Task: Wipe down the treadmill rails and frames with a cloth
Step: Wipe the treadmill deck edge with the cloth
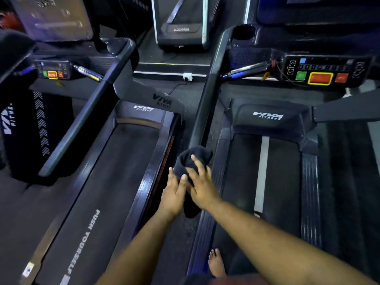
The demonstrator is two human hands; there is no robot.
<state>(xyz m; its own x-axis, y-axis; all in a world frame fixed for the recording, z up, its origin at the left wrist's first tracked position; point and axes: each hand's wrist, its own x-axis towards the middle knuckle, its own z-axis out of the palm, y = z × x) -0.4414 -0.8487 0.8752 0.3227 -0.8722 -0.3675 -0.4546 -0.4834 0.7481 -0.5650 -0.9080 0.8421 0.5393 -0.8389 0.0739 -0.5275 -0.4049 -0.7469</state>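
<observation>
both hands meet over a dark cloth bunched at the near end of the handrail of the right-hand treadmill, in the gap between two machines standing side by side. the right hand lies flat on top of the cloth with its fingers spread and straight, pressing rather than gripping. the left hand comes in just beside it, fingers also extended and resting against the cloth's left side — i cannot tell whether the thumb is tucked under the fabric. part of the cloth hangs down below the two hands, toward the ribbed side rail of the right treadmill. that machine's console shows a green button, a large red button ringed in yellow and a smaller orange-red one. the left treadmill has a matching, smaller-looking console and white lettering along its belt. a bare foot stands beside the side rail — near the bottom edge of the view. a white wall socket sits on the floor strip behind the machines.
</observation>
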